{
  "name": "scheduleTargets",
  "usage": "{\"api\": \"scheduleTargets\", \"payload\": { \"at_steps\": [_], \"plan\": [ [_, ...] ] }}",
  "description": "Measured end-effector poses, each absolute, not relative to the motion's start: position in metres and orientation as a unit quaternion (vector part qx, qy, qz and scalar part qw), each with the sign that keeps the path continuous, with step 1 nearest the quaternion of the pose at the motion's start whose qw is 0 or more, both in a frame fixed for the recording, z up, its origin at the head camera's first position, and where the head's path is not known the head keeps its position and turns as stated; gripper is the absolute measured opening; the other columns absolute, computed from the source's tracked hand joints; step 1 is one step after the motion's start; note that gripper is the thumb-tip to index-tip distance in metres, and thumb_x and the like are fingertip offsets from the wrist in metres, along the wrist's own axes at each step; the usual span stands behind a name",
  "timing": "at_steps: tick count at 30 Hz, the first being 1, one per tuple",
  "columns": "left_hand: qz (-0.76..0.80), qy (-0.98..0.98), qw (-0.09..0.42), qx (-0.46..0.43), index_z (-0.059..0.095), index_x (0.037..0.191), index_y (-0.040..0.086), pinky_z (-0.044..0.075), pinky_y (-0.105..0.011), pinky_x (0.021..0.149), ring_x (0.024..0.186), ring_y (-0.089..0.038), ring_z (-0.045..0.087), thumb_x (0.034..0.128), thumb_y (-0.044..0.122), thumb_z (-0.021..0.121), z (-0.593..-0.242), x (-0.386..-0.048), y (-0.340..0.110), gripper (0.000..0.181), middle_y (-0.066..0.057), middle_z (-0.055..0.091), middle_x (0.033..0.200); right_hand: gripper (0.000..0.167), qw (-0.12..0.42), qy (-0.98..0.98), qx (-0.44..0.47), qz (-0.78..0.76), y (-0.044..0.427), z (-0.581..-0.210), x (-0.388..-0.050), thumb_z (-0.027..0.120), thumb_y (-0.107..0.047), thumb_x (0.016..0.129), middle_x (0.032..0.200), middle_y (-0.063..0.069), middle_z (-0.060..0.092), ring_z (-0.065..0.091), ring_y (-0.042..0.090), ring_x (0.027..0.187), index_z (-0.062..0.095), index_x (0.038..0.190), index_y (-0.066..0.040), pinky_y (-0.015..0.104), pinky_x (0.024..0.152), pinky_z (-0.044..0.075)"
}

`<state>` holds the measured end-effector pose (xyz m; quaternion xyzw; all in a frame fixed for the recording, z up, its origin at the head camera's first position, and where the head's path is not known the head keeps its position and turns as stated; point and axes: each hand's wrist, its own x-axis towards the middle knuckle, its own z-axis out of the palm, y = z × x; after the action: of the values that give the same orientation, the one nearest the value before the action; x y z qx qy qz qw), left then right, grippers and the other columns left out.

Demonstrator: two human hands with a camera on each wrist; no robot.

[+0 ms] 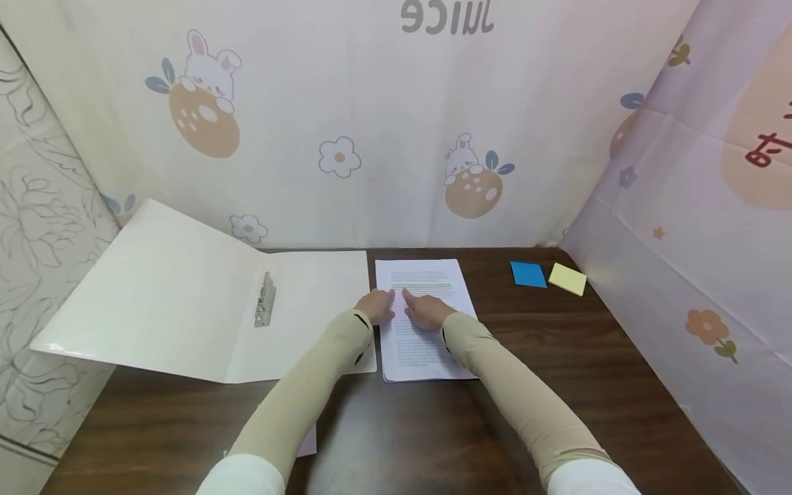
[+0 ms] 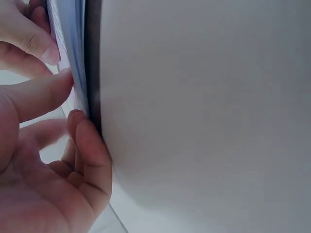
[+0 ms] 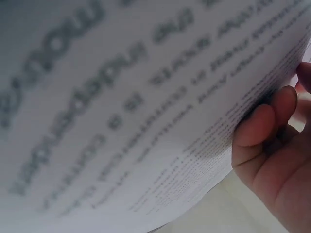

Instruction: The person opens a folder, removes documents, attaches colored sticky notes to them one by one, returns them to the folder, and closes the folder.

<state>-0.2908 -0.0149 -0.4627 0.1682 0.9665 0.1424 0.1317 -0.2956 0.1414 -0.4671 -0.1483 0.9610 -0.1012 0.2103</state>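
Note:
A stack of printed sheets (image 1: 427,357) lies on the dark table, with a yellow-green line across its upper text. My left hand (image 1: 375,306) is at the stack's left edge. In the left wrist view, the left thumb (image 2: 46,99) rests on the top sheet and curled fingers (image 2: 95,150) meet the edge, pinching it. My right hand (image 1: 427,311) rests on the page, its index finger extended towards the left hand. The right wrist view shows its other fingers (image 3: 257,128) bent against the printed page. Left of the stack, a white binder (image 1: 322,289) lies spread open, its metal clip (image 1: 265,300) exposed.
A blue sticky-note pad (image 1: 529,274) and a yellow one (image 1: 567,279) lie at the back right. The binder's raised cover (image 1: 148,295) leans over the left side. A lilac sheet (image 1: 307,442) shows partly beneath the left forearm. Printed curtains stand behind and at the right.

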Motion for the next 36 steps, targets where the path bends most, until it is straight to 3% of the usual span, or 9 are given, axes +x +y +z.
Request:
{"api": "scheduleTargets", "payload": {
  "at_steps": [4,6,11,18,21,24,29,32,36],
  "plan": [
    [0.167,0.964,0.139,0.151,0.046,0.144,0.014,0.042,-0.042,0.108,0.132,-0.034,0.050,0.0906,0.018,0.066,-0.463,-0.291,-0.016,0.058,-0.018,0.055,0.140,0.056,0.209,0.959,-0.165,-0.092,0.140,-0.464,-0.295,0.038,-0.029,0.104,0.148,0.020,0.045,0.042,0.036,0.138,0.020,0.156,-0.018,0.048,0.116,0.031],
    [0.169,0.963,0.144,0.151,0.046,0.145,0.013,0.042,-0.043,0.108,0.132,-0.035,0.050,0.0911,0.017,0.065,-0.464,-0.291,-0.016,0.057,-0.019,0.054,0.141,0.058,0.217,0.960,-0.153,-0.090,0.139,-0.464,-0.294,0.038,-0.030,0.104,0.148,0.022,0.044,0.042,0.036,0.139,0.018,0.156,-0.012,0.047,0.117,0.030],
    [0.147,0.967,0.137,0.155,0.047,0.139,-0.003,0.048,-0.044,0.100,0.121,-0.037,0.057,0.0919,0.017,0.064,-0.467,-0.291,-0.013,0.054,-0.024,0.059,0.131,0.071,0.227,0.963,-0.106,-0.099,0.137,-0.466,-0.293,0.040,-0.035,0.103,0.148,0.027,0.041,0.040,0.038,0.139,0.012,0.152,0.007,0.046,0.117,0.029],
    [0.159,0.969,0.141,0.129,0.045,0.137,-0.007,0.048,-0.045,0.100,0.119,-0.038,0.059,0.0927,0.018,0.064,-0.465,-0.289,-0.012,0.054,-0.027,0.057,0.130,0.074,0.228,0.963,-0.093,-0.111,0.138,-0.464,-0.294,0.043,-0.033,0.102,0.148,0.031,0.039,0.038,0.039,0.140,0.011,0.150,0.012,0.047,0.118,0.028],
    [0.161,0.968,0.139,0.132,0.044,0.138,-0.007,0.048,-0.045,0.101,0.119,-0.039,0.058,0.0930,0.018,0.063,-0.464,-0.289,-0.013,0.055,-0.028,0.057,0.131,0.072,0.230,0.961,-0.101,-0.118,0.140,-0.464,-0.295,0.043,-0.034,0.102,0.150,0.029,0.037,0.036,0.039,0.141,0.012,0.152,0.008,0.047,0.118,0.026],
    [0.152,0.968,0.133,0.147,0.043,0.140,-0.005,0.047,-0.045,0.101,0.121,-0.039,0.057,0.0931,0.019,0.063,-0.465,-0.290,-0.014,0.057,-0.028,0.057,0.132,0.064,0.222,0.958,-0.131,-0.127,0.143,-0.465,-0.296,0.043,-0.032,0.103,0.151,0.023,0.039,0.037,0.038,0.141,0.017,0.155,-0.004,0.047,0.118,0.026],
    [0.150,0.965,0.133,0.167,0.043,0.147,0.012,0.046,-0.044,0.102,0.128,-0.037,0.052,0.0925,0.018,0.063,-0.467,-0.290,-0.016,0.058,-0.019,0.055,0.140,0.056,0.204,0.955,-0.180,-0.119,0.147,-0.468,-0.297,0.043,-0.027,0.103,0.150,0.017,0.044,0.042,0.037,0.139,0.023,0.155,-0.019,0.048,0.117,0.029],
    [0.161,0.964,0.141,0.160,0.044,0.146,0.018,0.046,-0.043,0.103,0.130,-0.036,0.051,0.0920,0.017,0.063,-0.467,-0.290,-0.015,0.057,-0.016,0.052,0.143,0.058,0.208,0.956,-0.170,-0.121,0.146,-0.467,-0.295,0.042,-0.027,0.103,0.149,0.019,0.044,0.041,0.038,0.139,0.021,0.156,-0.013,0.048,0.117,0.029],
    [0.146,0.967,0.134,0.163,0.044,0.145,0.004,0.046,-0.044,0.103,0.126,-0.038,0.054,0.0933,0.017,0.063,-0.466,-0.290,-0.014,0.057,-0.024,0.055,0.137,0.067,0.215,0.961,-0.127,-0.120,0.141,-0.466,-0.294,0.041,-0.032,0.103,0.148,0.025,0.043,0.041,0.038,0.139,0.013,0.154,0.001,0.047,0.117,0.029]
  ]
}}
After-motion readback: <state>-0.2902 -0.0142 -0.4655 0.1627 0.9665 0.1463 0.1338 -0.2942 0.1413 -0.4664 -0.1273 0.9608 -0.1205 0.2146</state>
